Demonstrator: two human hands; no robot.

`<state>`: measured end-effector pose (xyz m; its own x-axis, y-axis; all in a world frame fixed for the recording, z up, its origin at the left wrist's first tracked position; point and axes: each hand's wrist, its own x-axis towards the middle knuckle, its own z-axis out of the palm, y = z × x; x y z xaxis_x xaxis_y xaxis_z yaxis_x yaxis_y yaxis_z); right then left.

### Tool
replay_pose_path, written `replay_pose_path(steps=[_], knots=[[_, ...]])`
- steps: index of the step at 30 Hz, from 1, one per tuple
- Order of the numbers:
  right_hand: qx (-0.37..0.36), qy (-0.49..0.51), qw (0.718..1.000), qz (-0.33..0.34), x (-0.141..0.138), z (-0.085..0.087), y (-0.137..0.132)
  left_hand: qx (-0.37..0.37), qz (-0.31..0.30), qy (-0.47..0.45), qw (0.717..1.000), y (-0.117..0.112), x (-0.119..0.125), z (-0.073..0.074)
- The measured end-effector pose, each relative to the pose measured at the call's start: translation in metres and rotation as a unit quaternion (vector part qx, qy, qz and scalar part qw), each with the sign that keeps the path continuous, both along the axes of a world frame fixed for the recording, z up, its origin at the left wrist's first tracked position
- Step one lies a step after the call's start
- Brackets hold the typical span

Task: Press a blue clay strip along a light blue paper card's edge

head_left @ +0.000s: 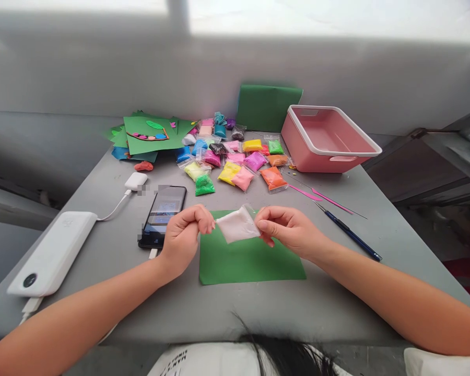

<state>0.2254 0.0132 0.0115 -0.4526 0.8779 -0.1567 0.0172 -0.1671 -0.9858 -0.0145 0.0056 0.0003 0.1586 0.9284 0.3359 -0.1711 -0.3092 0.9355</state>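
A small clear bag of white modelling clay (238, 225) is stretched between my hands, above a green sheet of paper (254, 266). My right hand (284, 227) pinches the bag's right side, near its clear plastic edge, between thumb and fingers. At the bag's left corner, my left hand (188, 230) is closed, fingers curled in and fingertips pinching that corner. The exact grip of the left fingertips is partly hidden. Just behind my left hand lies a phone (164, 214) with its screen lit.
Several bags of coloured clay (235, 156) lie beyond the paper. A pink basket (317, 151) stands back right, near pink tools (305, 192) and a dark blue pen-like tool (352, 235). Decorated green cards (152, 130) are back left; a white power bank (55, 250) lies left.
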Motion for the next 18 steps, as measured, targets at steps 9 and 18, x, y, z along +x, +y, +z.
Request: replay_pose_path(steps=[9, 18], knots=[[-0.041, 0.062, 0.997, 0.002, -0.008, -0.001, -0.007, 0.078, 0.0, 0.242, 0.967, -0.015, 0.008, 0.0], [-0.09, 0.102, 0.99, 0.042, -0.016, -0.008, -0.017, 0.173, -0.045, 0.339, 0.924, -0.015, 0.007, -0.006]])
